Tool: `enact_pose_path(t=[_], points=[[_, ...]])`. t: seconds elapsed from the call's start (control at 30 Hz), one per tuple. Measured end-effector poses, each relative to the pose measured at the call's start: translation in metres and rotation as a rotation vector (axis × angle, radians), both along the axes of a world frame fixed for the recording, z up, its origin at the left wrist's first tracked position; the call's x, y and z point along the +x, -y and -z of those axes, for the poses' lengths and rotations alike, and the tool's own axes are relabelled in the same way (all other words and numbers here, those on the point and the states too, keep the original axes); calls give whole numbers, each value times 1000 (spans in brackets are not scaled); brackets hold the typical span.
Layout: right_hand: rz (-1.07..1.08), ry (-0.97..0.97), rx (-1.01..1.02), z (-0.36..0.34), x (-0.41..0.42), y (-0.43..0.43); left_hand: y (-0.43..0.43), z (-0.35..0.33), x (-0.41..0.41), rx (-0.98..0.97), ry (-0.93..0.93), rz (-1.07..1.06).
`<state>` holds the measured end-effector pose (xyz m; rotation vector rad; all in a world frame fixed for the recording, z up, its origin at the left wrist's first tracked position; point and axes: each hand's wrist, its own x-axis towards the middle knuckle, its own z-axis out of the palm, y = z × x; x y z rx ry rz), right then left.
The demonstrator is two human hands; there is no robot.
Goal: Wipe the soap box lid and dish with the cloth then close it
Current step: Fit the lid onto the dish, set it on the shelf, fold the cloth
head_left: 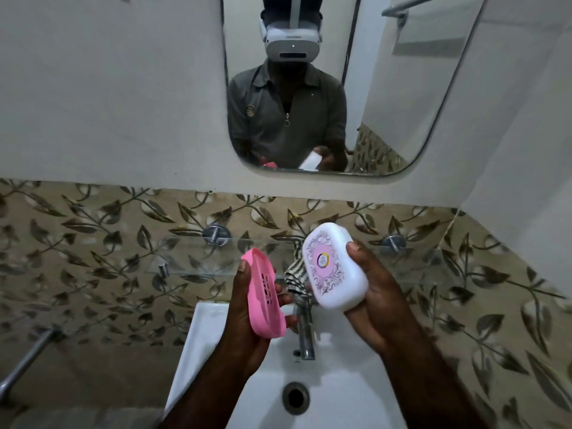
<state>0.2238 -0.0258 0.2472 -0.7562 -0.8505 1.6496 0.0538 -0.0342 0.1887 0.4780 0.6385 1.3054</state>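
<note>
My left hand [247, 323] grips the pink soap dish [263, 294], tilted on edge with its slotted inside facing right. My right hand [371, 292] holds the white lid [332, 267], its patterned pink-and-purple top turned toward me. The two parts are apart, above the basin. A striped cloth [295, 275] lies bunched on the glass shelf behind them, between the dish and the lid; neither hand touches it.
A white washbasin [201, 329] with a drain [295, 397] sits below my hands, and a chrome tap [305, 332] stands at its back. A glass shelf [192, 258] spans the leaf-patterned tiles. A mirror [387, 103] hangs above. A metal rail [28, 357] juts out at lower left.
</note>
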Motion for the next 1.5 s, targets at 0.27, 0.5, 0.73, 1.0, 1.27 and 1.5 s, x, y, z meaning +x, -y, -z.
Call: enact_pose_path(t=[0.27,0.5,0.73,1.0,1.27,1.5], points=[[-258,-244,-109,11,-51,18,7,-3,-19,26,99,-4],[58,162,-51,27,-65,13,11,5,-36,71,82,73],[69,288,24,37,-75,10,7,7,-49,70,-306,-43],[392,467,251,25,-59,5,10,15,-51,-93,-120,-65],[113,186,133,19,-46,-3,8,9,-47,-76,-166,-242],[168,443,79,61,-76,-6,10,8,-33,-110,68,-126]])
